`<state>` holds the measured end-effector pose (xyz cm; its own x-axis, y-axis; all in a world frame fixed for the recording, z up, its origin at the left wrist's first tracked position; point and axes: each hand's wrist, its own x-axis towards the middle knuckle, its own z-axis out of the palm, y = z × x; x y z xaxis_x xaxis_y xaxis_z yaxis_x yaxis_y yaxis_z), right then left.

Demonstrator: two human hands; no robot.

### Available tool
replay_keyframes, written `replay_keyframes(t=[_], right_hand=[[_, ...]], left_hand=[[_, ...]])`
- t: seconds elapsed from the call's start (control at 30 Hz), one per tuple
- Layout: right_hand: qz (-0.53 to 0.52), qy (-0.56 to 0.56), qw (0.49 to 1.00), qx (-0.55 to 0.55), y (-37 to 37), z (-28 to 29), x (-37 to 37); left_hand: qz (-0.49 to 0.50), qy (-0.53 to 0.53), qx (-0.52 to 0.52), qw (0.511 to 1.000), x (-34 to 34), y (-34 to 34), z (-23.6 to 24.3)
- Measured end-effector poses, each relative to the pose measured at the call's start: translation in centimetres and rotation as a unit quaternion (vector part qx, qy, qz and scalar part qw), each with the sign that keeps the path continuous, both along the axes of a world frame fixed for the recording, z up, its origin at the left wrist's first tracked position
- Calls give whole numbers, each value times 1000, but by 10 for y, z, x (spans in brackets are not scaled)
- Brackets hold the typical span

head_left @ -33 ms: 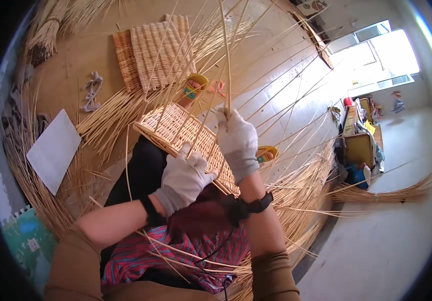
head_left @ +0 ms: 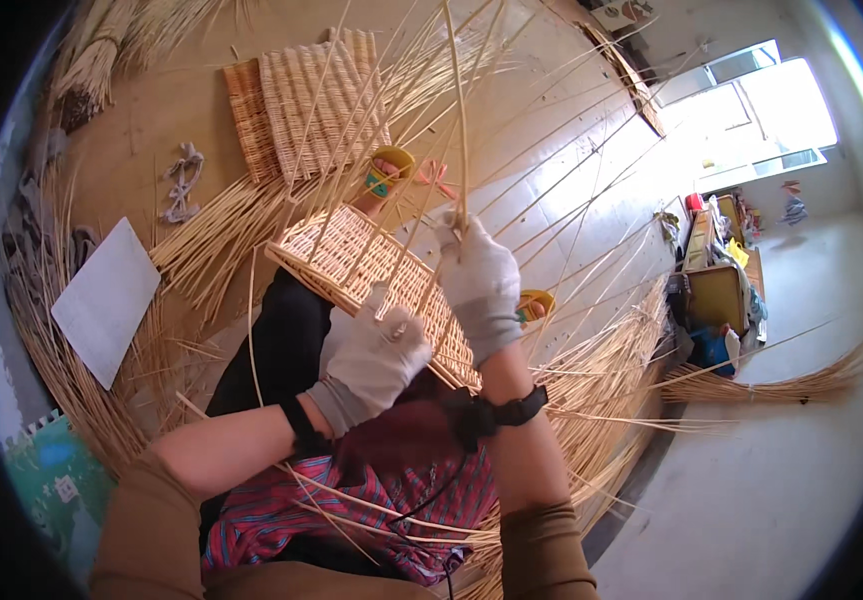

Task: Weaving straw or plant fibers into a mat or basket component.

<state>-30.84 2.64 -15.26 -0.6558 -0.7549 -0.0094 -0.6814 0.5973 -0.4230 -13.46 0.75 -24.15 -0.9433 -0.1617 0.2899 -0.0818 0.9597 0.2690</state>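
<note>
A partly woven wicker panel [head_left: 336,255] lies slanting across my lap, with long loose canes fanning up and away from it. My left hand [head_left: 376,350], in a pale work glove, is at the panel's near edge with its fingers curled in against it. What lies under those fingers is partly hidden. Farther right, my right hand [head_left: 479,280], gloved too, is closed round a thick upright cane [head_left: 459,120] above the panel's right part. The cane rises from the fist toward the top of the view.
Finished woven panels [head_left: 316,105] lie on the floor ahead. Bundles of loose cane [head_left: 216,240] spread to the left, and a big heap [head_left: 601,385] lies at my right. A white board [head_left: 108,302] rests at the left. Cluttered furniture [head_left: 716,295] stands by the right wall.
My left hand has shifted slightly right, its fingers more curled than before. The right hand has moved slightly right with the cane, whose upper part leans a little differently.
</note>
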Motion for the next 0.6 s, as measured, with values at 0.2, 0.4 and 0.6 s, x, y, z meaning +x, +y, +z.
replay_keyframes(t=[0.2,0.4,0.6], right_hand=[[160,-150,975,46,100,-26,-12],[170,220,935,219,202,82,16],[-21,112,993,-29,239,42,129]], left_hand=[[-65,-70,22,995,-33,24,-16],[-110,-9,91,990,-3,-6,9],[-170,46,110,978,-2,-24,-5]])
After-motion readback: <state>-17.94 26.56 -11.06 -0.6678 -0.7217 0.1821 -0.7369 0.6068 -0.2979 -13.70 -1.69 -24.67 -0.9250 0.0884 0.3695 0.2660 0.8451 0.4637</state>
